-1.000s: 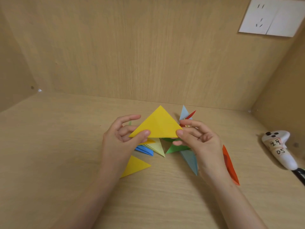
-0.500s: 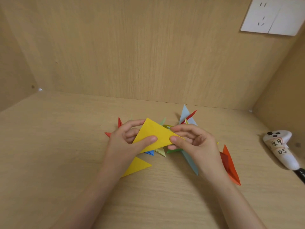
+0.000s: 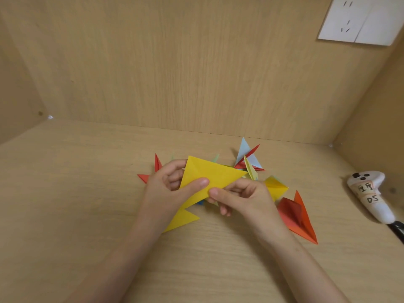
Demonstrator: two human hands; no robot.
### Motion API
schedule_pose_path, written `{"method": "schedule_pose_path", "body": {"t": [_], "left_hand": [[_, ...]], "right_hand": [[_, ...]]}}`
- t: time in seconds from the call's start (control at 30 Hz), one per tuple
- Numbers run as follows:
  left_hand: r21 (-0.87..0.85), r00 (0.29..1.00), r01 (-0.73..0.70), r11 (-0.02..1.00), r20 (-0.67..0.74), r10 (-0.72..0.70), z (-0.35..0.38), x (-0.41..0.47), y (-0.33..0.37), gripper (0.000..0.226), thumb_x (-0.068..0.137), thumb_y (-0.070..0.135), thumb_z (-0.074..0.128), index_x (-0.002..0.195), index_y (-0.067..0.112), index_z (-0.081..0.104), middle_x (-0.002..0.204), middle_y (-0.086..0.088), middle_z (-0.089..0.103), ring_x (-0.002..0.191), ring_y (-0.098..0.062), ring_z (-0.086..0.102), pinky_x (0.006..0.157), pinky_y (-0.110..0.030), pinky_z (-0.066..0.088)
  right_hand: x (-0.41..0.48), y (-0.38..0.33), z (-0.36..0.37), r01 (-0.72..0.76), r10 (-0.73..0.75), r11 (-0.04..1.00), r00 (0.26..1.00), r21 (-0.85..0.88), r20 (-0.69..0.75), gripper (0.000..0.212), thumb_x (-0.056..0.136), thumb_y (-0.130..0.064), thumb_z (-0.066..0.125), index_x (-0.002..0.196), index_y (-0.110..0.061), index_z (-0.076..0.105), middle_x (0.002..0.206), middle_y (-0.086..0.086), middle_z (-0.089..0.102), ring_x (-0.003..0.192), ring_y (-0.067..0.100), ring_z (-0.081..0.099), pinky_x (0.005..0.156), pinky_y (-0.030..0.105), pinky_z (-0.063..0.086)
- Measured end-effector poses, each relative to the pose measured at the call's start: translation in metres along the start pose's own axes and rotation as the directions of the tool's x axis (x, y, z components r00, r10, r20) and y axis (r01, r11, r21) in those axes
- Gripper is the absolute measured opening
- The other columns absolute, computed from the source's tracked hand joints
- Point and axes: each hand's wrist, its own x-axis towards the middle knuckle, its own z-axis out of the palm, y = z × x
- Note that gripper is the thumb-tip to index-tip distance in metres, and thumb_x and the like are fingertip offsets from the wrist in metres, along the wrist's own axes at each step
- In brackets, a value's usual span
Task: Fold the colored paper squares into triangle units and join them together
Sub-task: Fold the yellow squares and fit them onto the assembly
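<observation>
**Head view: a yellow triangle pinched in 2 hands above the worktop**

Compared with 1 s ago, the yellow triangle point(image 3: 209, 173) no longer stands with its apex up. It is tipped over, 1 corner pointing right and another down, and it sits lower over the pile. The right thumb has moved from the right corner to the lower edge, close to the left thumb. With the hands lower, 2 red points point(image 3: 157, 163) at the left and a small yellow unit point(image 3: 276, 186) at the right have come into sight.

Count: 2 hands; 1 held yellow triangle; 1 flat yellow triangle point(image 3: 183, 219) on the worktop point(image 3: 87, 215), partly under the left wrist; 1 small yellow unit; 1 orange unit point(image 3: 301, 217) just right of the right wrist; 1 cluster of pale blue, red and pale yellow pieces point(image 3: 249, 157) behind the hands.

The left hand point(image 3: 168, 189) pinches the held triangle, thumb on its front face and fingers curled behind. The right hand point(image 3: 247, 197) pinches its lower edge in the same way. The triangle's face is flat and bright, crossed by faint creases.

1 white controller point(image 3: 369, 197) lies at the right edge; 1 white socket plate point(image 3: 358, 20) is on the wall.
</observation>
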Motion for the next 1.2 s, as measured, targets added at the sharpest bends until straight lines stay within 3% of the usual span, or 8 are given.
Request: {"method": "schedule_pose_path", "body": {"t": [0.1, 0.2, 0.5, 0.67, 1.0, 1.1, 1.2], "left_hand": [[0.018, 0.997, 0.010, 1.000, 0.070, -0.011, 0.001, -0.002, 0.001, 0.032, 0.059, 0.010, 0.077, 0.088, 0.017, 0.064, 0.070, 0.004, 0.074, 0.063, -0.006, 0.068, 0.056, -0.019, 0.054], [0.082, 0.996, -0.021, 0.996, 0.090, 0.013, 0.000, -0.002, 0.001, 0.040, 0.051, 0.019, 0.079, 0.088, 0.020, 0.065, 0.076, 0.005, 0.075, 0.071, -0.006, 0.070, 0.064, -0.017, 0.054], [0.110, 0.995, 0.003, 0.994, 0.103, -0.015, -0.001, -0.001, 0.002, 0.052, 0.056, 0.009, 0.087, 0.100, 0.021, 0.061, 0.083, 0.001, 0.076, 0.076, -0.014, 0.072, 0.066, -0.021, 0.056], [0.119, 0.993, 0.015, 0.993, 0.118, -0.029, 0.001, -0.002, 0.002, 0.043, 0.066, 0.000, 0.080, 0.099, 0.020, 0.061, 0.082, 0.004, 0.075, 0.073, -0.009, 0.070, 0.064, -0.017, 0.052], [0.146, 0.995, 0.010, 0.989, 0.097, -0.024, -0.002, -0.004, 0.002, 0.041, 0.067, 0.006, 0.080, 0.100, 0.021, 0.062, 0.084, 0.007, 0.075, 0.077, -0.009, 0.071, 0.066, -0.018, 0.053], [0.136, 0.998, -0.002, 0.991, 0.069, -0.008, -0.002, -0.004, 0.004, 0.040, 0.068, 0.004, 0.079, 0.099, 0.024, 0.062, 0.085, 0.007, 0.075, 0.077, -0.008, 0.071, 0.071, -0.021, 0.055], [0.094, 0.999, -0.016, 0.995, 0.049, 0.011, 0.000, -0.004, 0.005, 0.044, 0.070, -0.001, 0.077, 0.102, 0.025, 0.063, 0.078, 0.006, 0.074, 0.071, -0.005, 0.067, 0.069, -0.018, 0.054]], "right_hand": [[-0.001, -0.002, 0.000, 0.013, -0.014, 1.000, 1.000, -0.019, -0.009, 0.022, 0.078, -0.007, 0.072, 0.073, 0.013, 0.063, 0.052, -0.002, 0.066, 0.041, 0.005, 0.048, 0.045, 0.015, 0.040], [-0.001, -0.004, -0.002, 0.027, -0.027, 1.000, 0.999, -0.015, -0.019, 0.017, 0.079, -0.004, 0.070, 0.069, 0.007, 0.064, 0.046, -0.006, 0.062, 0.040, 0.004, 0.045, 0.045, 0.013, 0.039], [0.001, -0.006, -0.008, 0.057, -0.050, 0.996, 0.995, 0.074, -0.089, 0.013, 0.068, -0.020, 0.072, 0.062, -0.009, 0.069, 0.063, 0.004, 0.069, 0.044, 0.009, 0.044, 0.049, 0.016, 0.039], [0.002, -0.005, -0.012, 0.115, -0.093, 0.988, 0.978, 0.106, -0.189, 0.013, 0.072, -0.014, 0.069, 0.070, -0.002, 0.067, 0.063, 0.003, 0.068, 0.045, 0.009, 0.043, 0.047, 0.018, 0.038], [0.004, -0.005, -0.025, 0.223, -0.084, 0.930, 0.904, 0.294, -0.418, 0.010, 0.085, -0.015, 0.060, 0.078, -0.008, 0.063, 0.068, -0.002, 0.064, 0.048, 0.010, 0.044, 0.048, 0.018, 0.035], [0.004, -0.001, -0.019, 0.161, -0.096, 0.966, 0.950, 0.203, -0.299, 0.012, 0.083, -0.019, 0.065, 0.079, -0.007, 0.063, 0.067, -0.001, 0.064, 0.049, 0.011, 0.048, 0.045, 0.020, 0.037], [0.004, 0.005, -0.005, 0.102, -0.095, 0.993, 0.991, 0.066, -0.093, 0.025, 0.065, -0.026, 0.074, 0.081, -0.008, 0.068, 0.061, 0.005, 0.062, 0.050, 0.013, 0.053, 0.044, 0.020, 0.039]]}}
